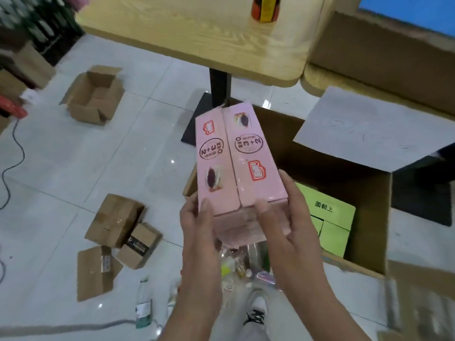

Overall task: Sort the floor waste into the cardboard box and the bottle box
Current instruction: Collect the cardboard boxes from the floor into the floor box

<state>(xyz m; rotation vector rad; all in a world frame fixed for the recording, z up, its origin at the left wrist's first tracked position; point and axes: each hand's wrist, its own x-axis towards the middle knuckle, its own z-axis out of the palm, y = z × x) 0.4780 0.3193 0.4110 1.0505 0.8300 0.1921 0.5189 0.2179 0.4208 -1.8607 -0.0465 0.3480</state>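
Note:
I hold a pink printed carton (236, 158) with both hands above the floor, its long side pointing away from me. My left hand (199, 222) grips its near left corner and my right hand (283, 217) grips its near right corner. Right behind it stands a large open cardboard box (369, 193) with green cartons (330, 217) inside. Below my hands lies a heap of clear plastic bottles (246, 264); whether they sit in a box is hidden. On the floor to the left, a plastic bottle (144, 303) lies near my feet.
Several small brown cardboard boxes (118, 232) lie on the white tiles at left, and an open one (94, 94) sits farther back. A wooden table (209, 38) on a black post stands ahead with a bottle on it. A cable runs along the left floor.

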